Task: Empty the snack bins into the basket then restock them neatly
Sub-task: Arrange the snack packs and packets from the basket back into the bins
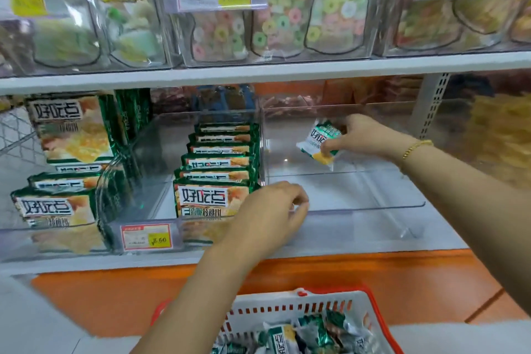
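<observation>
My right hand pinches a small green-and-white snack packet inside the clear right-hand bin, which holds nothing else. My left hand rests with curled fingers at the front edge between this bin and the middle bin, holding nothing that I can see. The middle bin carries a row of upright green snack packs. Below, a white basket with a red rim holds several small green packets.
More green packs are stacked in the left bin. The shelf above carries clear bins of colourful ring snacks with price tags. A price label fronts the middle bin. An orange ledge runs below the shelf.
</observation>
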